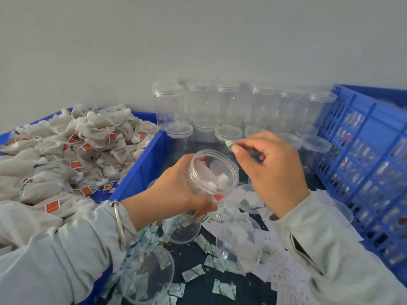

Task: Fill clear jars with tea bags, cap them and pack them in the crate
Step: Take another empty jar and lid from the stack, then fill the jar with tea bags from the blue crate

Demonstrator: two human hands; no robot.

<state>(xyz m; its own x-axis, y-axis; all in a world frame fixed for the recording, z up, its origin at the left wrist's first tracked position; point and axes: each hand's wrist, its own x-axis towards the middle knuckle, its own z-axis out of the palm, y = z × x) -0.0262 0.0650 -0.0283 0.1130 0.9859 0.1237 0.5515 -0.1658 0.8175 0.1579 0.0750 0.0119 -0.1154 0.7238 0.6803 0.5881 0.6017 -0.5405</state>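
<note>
In front of me small white-and-green sachets [191, 275] lie scattered on the dark tabletop [198, 291] beside white paper slips with red print [284, 275], under a plain pale wall [198, 40], and a silver bangle [120, 223] circles my wrist.

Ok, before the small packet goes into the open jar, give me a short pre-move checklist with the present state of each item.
1. Open jar gripped by left hand: ok.
2. Jar mouth uncapped, tilted toward right hand: ok.
3. Small green-and-white packet pinched in right hand fingertips: ok.
4. Tea bags already inside jar: ok; count: cannot tell.
5. Loose clear lid within reach on table: ok.
6. Free room in blue crate: cannot tell.
</note>
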